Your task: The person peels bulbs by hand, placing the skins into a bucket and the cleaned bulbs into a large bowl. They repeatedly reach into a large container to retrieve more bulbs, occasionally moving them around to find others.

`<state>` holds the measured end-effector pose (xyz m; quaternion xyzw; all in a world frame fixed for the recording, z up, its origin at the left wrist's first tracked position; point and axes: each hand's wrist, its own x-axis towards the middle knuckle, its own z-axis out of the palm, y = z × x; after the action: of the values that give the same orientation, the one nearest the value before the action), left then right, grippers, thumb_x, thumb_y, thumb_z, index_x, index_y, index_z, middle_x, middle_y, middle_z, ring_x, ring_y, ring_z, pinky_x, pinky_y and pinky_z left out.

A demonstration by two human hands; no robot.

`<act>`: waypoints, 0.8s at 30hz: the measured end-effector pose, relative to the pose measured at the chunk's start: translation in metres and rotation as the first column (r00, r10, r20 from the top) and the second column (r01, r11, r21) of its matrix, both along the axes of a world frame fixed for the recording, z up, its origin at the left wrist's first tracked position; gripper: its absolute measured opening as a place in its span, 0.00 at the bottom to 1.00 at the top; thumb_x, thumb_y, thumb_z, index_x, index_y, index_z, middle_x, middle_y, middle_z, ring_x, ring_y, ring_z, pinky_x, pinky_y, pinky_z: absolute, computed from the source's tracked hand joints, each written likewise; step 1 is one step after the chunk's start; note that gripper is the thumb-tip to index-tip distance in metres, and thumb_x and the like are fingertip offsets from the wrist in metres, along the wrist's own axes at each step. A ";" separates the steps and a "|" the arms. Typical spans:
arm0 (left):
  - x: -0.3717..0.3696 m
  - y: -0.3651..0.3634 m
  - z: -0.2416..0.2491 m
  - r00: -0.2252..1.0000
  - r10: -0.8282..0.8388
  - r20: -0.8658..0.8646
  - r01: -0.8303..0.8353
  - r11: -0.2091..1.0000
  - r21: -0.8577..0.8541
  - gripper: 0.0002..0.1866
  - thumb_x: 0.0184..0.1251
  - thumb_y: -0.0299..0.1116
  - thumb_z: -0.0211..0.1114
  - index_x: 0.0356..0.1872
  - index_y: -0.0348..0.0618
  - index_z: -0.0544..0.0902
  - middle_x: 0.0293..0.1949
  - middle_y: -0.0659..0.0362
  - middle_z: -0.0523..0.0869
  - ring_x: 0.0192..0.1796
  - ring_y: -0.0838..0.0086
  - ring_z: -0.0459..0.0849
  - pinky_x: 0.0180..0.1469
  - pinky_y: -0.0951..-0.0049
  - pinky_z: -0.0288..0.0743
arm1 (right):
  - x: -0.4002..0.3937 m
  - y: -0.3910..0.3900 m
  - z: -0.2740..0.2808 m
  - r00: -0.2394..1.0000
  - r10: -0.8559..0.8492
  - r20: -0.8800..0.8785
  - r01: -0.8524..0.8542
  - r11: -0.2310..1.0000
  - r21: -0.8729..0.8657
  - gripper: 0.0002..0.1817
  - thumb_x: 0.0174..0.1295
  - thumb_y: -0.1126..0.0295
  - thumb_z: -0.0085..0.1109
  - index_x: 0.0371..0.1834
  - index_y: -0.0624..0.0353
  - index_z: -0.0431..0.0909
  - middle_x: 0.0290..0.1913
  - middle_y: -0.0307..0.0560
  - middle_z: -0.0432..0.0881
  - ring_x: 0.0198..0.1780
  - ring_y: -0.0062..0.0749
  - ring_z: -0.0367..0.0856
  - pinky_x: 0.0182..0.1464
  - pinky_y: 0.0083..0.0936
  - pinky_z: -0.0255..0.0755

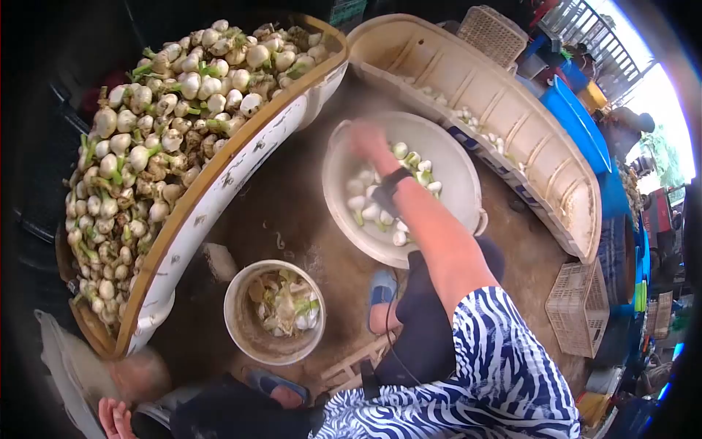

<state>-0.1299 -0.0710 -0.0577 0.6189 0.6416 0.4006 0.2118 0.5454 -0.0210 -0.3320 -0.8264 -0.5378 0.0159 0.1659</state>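
Note:
My right hand [369, 140], smeared by motion, is over the far-left rim of a white round basin [457, 164]; a dark band circles the wrist. I cannot make out its fingers or anything in them. Trimmed white garlic bulbs [371, 212], some with short green stems, lie in the basin. At the lower left edge, my left hand [115, 418] shows only in part, its fingers curled close together. What they hold, if anything, is hidden. Just above it is a blurred brownish shape [140, 373] that I cannot name.
A wood-rimmed trough [241, 157] heaped with untrimmed garlic [168, 139] stands at left. A bucket [235, 311] holds peelings. At upper right, a long pale trough [504, 95] contains a few bulbs. Plastic crates [578, 307] stand at right. My slippered feet [382, 293] are on the floor.

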 end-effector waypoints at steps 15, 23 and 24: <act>0.140 0.099 -0.106 0.832 -0.467 -0.301 0.257 0.803 -0.537 0.10 0.64 0.29 0.62 0.42 0.33 0.82 0.39 0.54 0.86 0.42 0.67 0.82 0.49 0.69 0.75 | 0.233 -0.031 -0.276 0.654 -0.628 -0.423 0.528 0.778 -0.339 0.13 0.51 0.61 0.63 0.35 0.58 0.81 0.28 0.52 0.83 0.28 0.42 0.83 0.33 0.36 0.77; 0.091 0.105 -0.161 0.871 -0.489 -0.054 0.359 0.707 -0.609 0.16 0.59 0.22 0.58 0.50 0.35 0.77 0.41 0.57 0.81 0.40 0.77 0.79 0.45 0.79 0.73 | 0.220 -0.078 -0.195 -0.007 -0.388 -0.922 0.602 0.735 -0.314 0.13 0.45 0.64 0.67 0.34 0.55 0.80 0.32 0.52 0.84 0.27 0.41 0.82 0.29 0.34 0.75; 0.096 0.102 -0.161 0.871 -0.488 -0.049 0.368 0.716 -0.593 0.16 0.58 0.20 0.57 0.48 0.35 0.77 0.38 0.59 0.81 0.38 0.78 0.79 0.43 0.80 0.73 | 0.220 -0.083 -0.185 0.116 -0.490 -0.864 0.631 0.708 -0.317 0.09 0.47 0.67 0.65 0.31 0.55 0.81 0.29 0.49 0.85 0.27 0.34 0.83 0.27 0.30 0.75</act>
<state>-0.0334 0.0306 -0.2191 0.6969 0.5869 0.0667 0.4066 0.7658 -0.1037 -0.5175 -0.7984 0.0008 0.3674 0.4771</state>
